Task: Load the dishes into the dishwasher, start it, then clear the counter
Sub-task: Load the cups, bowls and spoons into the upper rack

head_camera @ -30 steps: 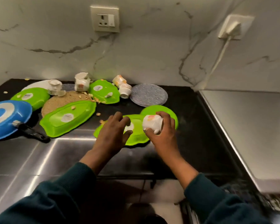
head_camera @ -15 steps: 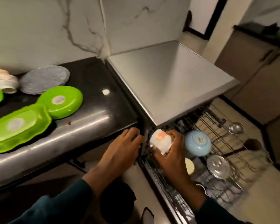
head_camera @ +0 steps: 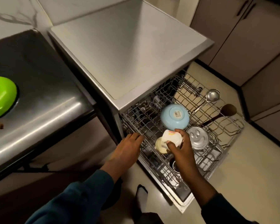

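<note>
1. Cup: small, white, with an orange-pink print near one end; lies tilted on its side over the pulled-out dishwasher rack, just in front of the blue bowl.
2. Right hand: fingers and thumb curled round the cup, gripping it above the rack.
3. Left hand: fingers fairly straight, tips at the near-left rim of the rack; holds nothing.
4. Blue bowl: pale blue, upside down in the rack, label on its base.
5. Cream dish: partly hidden behind the cup and the right thumb; shape unclear.
6. Metal lid: round, embossed, right of the cup.
7. Steel ladle and wooden spoon: lying across the far part of the rack.
8. Green plate: on the dark desk, cut off by the left edge.
9. Dishwasher interior under its steel top: dark, blurred, contents not legible.
</note>
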{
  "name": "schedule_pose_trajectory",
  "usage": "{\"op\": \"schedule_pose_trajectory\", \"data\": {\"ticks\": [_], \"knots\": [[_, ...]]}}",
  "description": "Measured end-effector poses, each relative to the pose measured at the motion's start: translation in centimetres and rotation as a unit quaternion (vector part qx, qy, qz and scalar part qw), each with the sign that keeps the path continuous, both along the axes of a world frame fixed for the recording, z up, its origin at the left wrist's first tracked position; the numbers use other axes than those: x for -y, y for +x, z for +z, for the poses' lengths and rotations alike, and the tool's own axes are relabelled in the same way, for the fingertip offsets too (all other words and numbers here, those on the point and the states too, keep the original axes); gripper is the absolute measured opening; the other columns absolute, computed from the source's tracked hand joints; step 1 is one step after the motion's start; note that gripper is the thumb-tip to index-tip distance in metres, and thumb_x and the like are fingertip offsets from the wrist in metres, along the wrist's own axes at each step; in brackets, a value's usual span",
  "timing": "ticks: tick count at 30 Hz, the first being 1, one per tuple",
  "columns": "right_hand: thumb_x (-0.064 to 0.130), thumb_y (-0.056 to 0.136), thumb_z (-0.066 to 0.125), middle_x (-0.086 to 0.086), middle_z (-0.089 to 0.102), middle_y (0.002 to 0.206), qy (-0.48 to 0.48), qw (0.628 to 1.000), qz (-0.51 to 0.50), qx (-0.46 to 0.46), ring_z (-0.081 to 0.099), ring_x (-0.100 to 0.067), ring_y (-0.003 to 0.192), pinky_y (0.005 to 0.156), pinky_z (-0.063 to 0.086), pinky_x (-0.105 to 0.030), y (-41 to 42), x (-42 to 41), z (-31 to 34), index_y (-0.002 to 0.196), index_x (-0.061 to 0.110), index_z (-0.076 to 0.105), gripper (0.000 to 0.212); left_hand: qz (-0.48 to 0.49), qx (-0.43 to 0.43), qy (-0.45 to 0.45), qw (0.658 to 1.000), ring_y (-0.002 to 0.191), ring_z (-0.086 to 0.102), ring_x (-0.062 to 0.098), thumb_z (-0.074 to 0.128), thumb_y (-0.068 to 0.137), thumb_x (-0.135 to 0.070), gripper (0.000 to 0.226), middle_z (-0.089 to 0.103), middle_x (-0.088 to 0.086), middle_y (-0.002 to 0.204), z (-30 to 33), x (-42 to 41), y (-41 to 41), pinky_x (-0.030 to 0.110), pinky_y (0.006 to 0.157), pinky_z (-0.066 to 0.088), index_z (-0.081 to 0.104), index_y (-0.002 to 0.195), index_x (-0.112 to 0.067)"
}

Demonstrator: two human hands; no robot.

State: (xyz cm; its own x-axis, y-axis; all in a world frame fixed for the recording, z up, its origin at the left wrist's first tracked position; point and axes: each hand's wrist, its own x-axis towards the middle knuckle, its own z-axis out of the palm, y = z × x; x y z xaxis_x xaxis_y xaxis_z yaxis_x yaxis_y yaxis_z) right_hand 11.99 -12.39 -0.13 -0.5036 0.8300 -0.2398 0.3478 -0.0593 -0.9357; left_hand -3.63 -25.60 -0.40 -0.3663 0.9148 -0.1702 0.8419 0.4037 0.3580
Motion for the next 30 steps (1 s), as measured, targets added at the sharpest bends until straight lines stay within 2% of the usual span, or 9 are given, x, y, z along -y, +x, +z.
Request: {"op": "schedule_pose_trajectory", "data": {"ticks": [6, 8, 10, 13, 17, 22, 26, 28, 30], "knots": [[0.0, 0.068, 0.075, -0.007, 0.041, 0.127, 0.099, 0.986, 0.104, 0.087, 0.047, -0.016, 0.11, 0.076, 0.039, -0.001, -3.7, -3.5, -4.7, 0.128, 0.024, 0.05, 0.068, 0.027, -0.01, -0.057, 0.998, 0.143, 0.016, 0.022, 0.049, 0.093, -0.014, 0.065, 0.017, 0.0, 0.157, -3.5, -3.0, -1.3, 0.037, 0.114, 0.02, 0.02, 0.149, -0.026], [0.005, 0.068, 0.077, -0.003, 0.04, 0.124, 0.147, 0.971, 0.157, 0.107, 0.047, -0.018, 0.109, 0.079, 0.041, -0.006, -5.5, -4.5, -6.1, 0.127, 0.023, 0.049, 0.068, 0.026, -0.005, -0.066, 0.997, 0.146, 0.009, 0.021, 0.049, 0.093, -0.014, 0.066, 0.012, -0.002, 0.159, -4.6, -3.6, -1.8, 0.036, 0.117, 0.011, 0.018, 0.15, -0.027], [0.014, 0.068, 0.078, -0.005, 0.042, 0.123, 0.198, 0.946, 0.216, 0.141, 0.05, -0.023, 0.108, 0.081, 0.046, -0.026, -7.3, -5.4, -7.5, 0.127, 0.022, 0.049, 0.066, 0.013, -0.011, -0.081, 0.997, 0.147, 0.003, 0.02, 0.049, 0.093, -0.015, 0.066, 0.01, -0.003, 0.159, -5.5, -4.0, -1.9, 0.037, 0.118, 0.004, 0.018, 0.15, -0.027], [0.027, 0.074, 0.075, -0.012, 0.046, 0.129, 0.263, 0.901, 0.277, 0.207, 0.049, -0.028, 0.111, 0.085, 0.045, -0.035, -9.7, -6.6, -9.3, 0.132, 0.015, 0.048, 0.065, -0.007, -0.045, -0.083, 0.996, 0.146, 0.001, 0.023, 0.047, 0.093, -0.017, 0.066, 0.009, -0.002, 0.159, -6.4, -4.1, -1.8, 0.041, 0.119, 0.005, 0.015, 0.151, -0.024], [0.025, 0.078, 0.069, -0.018, 0.043, 0.139, 0.324, 0.837, 0.348, 0.271, 0.043, -0.041, 0.124, 0.096, 0.044, -0.051, -11.8, -7.7, -11.1, 0.141, 0.013, 0.042, 0.069, 0.018, -0.031, -0.046, 0.998, 0.145, 0.004, 0.02, 0.054, 0.089, -0.015, 0.067, 0.017, -0.004, 0.157, -7.3, -4.2, -1.7, 0.035, 0.116, 0.009, 0.024, 0.148, -0.026], [0.01, 0.089, 0.062, -0.015, 0.015, 0.159, 0.339, 0.732, 0.485, 0.338, 0.017, -0.038, 0.143, 0.111, 0.032, -0.051, -13.7, -8.6, -13.1, 0.152, 0.02, 0.021, 0.076, -0.011, 0.0, -0.06, 0.998, 0.127, 0.039, 0.02, 0.086, 0.048, -0.024, 0.079, 0.054, -0.006, 0.132, -8.1, -4.1, -2.2, 0.031, 0.099, 0.037, 0.061, 0.122, -0.027], [0.006, 0.095, 0.052, -0.014, 0.004, 0.161, 0.349, 0.672, 0.543, 0.364, 0.004, -0.039, 0.147, 0.116, 0.023, -0.051, -13.8, -8.9, -14.4, 0.155, 0.017, 0.013, 0.073, -0.045, -0.028, -0.023, 0.998, 0.128, 0.046, 0.022, 0.082, 0.06, -0.033, 0.069, 0.054, -0.006, 0.132, -10.1, -4.0, -3.5, 0.037, 0.11, 0.03, 0.058, 0.124, -0.029], [0.005, 0.094, 0.053, -0.015, 0.003, 0.161, 0.355, 0.668, 0.548, 0.358, 0.005, -0.039, 0.147, 0.116, 0.023, -0.052, -13.8, -9.0, -15.1, 0.155, 0.019, 0.012, 0.075, -0.058, -0.043, -0.001, 0.997, 0.13, 0.046, 0.022, 0.068, 0.074, -0.042, 0.055, 0.055, -0.007, 0.133, -10.9, -4.1, -4.2, 0.038, 0.108, 0.028, 0.054, 0.126, -0.031], [0.005, 0.093, 0.055, -0.015, 0.004, 0.161, 0.353, 0.674, 0.551, 0.342, 0.006, -0.038, 0.147, 0.117, 0.023, -0.051, -13.8, -8.9, -15.6, 0.155, 0.021, 0.01, 0.078, -0.056, -0.038, 0.014, 0.998, 0.129, 0.047, 0.023, 0.049, 0.082, -0.045, 0.046, 0.057, -0.006, 0.132, -11.4, -4.2, -4.5, 0.04, 0.105, 0.04, 0.056, 0.125, -0.031]]}}
